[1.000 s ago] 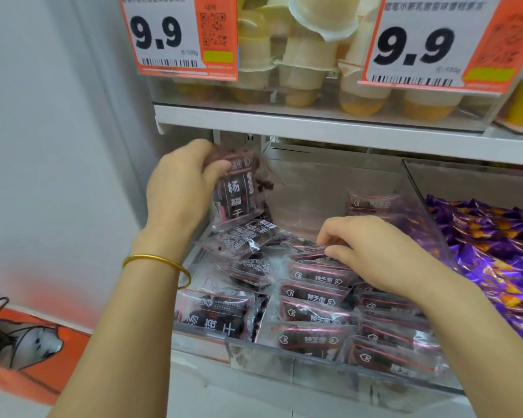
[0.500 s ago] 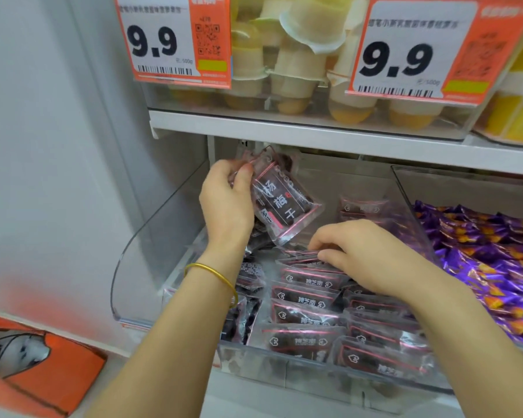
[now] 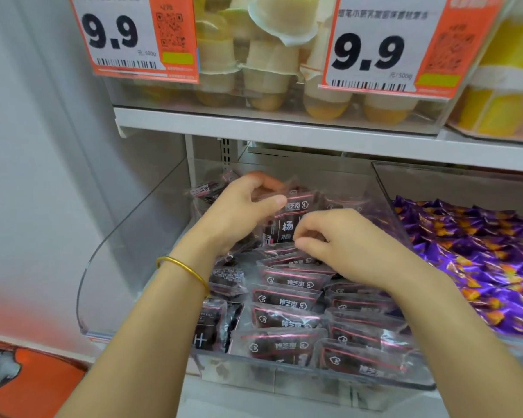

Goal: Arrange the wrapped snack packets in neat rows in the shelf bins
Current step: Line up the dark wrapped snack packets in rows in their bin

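Right hand (image 3: 344,245) now up at dark plastic-wrapped snack packet (image 3: 290,211) | both grips pinching it, left hand (image 3: 242,212) up top

On the lower shelf (image 3: 224,402) a clear bin (image 3: 139,233) sits at the left end, a second bin (image 3: 453,182) just beside it.

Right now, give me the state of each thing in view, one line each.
Upright packet, held up behind the rows.
Left hand, grips its top.
Right hand, pinches its lower edge.
Rowed packets, overlapped in two neat rows.
Loose packets, jumbled at left.
Clear bin, partly filled.
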`<state>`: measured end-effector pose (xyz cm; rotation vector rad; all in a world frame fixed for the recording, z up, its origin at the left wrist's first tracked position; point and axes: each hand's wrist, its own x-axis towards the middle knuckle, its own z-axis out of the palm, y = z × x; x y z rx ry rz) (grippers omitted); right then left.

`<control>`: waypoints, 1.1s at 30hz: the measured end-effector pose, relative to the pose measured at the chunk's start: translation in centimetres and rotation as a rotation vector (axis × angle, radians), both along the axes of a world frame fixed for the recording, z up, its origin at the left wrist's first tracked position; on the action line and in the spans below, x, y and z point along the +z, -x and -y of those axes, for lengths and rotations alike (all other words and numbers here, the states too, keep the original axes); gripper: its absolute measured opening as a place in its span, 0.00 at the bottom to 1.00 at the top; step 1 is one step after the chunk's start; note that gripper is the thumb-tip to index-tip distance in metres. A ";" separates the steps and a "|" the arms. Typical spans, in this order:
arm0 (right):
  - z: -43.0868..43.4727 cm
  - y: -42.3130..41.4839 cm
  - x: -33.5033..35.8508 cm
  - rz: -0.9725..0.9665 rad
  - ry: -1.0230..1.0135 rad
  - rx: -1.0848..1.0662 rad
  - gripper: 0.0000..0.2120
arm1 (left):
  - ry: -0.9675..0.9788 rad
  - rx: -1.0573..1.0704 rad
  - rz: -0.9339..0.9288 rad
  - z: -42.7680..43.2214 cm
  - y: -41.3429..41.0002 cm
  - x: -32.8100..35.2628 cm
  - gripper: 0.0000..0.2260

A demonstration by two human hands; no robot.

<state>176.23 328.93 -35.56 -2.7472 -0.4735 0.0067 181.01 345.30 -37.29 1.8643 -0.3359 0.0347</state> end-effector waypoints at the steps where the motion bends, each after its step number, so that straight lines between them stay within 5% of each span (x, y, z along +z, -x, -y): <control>1: 0.0 0.0 0.2 0.061 -0.034 -0.042 0.04 | 0.005 -0.026 -0.026 -0.1 0.0 0.0 0.09; 4: -0.5 0.1 0.8 0.228 -0.074 -0.158 0.08 | 0.017 -0.062 -0.079 -0.5 -0.2 -0.3 0.14; 9: -1.3 -0.1 0.5 0.225 -0.222 -0.172 0.16 | 0.141 -0.087 -0.204 -0.9 0.0 -0.2 0.14; 14: -0.3 -0.5 0.2 0.209 -0.120 -0.145 0.06 | 0.304 -0.184 -0.324 -0.8 -0.1 -0.3 0.20; 19: 0.2 0.0 0.2 0.177 -0.117 -0.083 0.06 | 0.187 0.032 -0.135 0.0 -0.6 -1.0 0.06; 23: 0.4 0.3 0.0 0.254 -0.061 -0.086 0.11 | 0.273 0.171 -0.011 0.5 -0.9 -0.7 0.06; 27: 0.7 0.4 0.4 0.379 -0.042 -0.122 0.14 | 0.152 0.178 0.066 0.2 -1.1 -0.5 0.06; 33: -0.1 0.4 -0.1 0.272 0.069 -0.164 0.13 | -0.121 -0.060 -0.056 0.5 -0.7 -1.1 0.07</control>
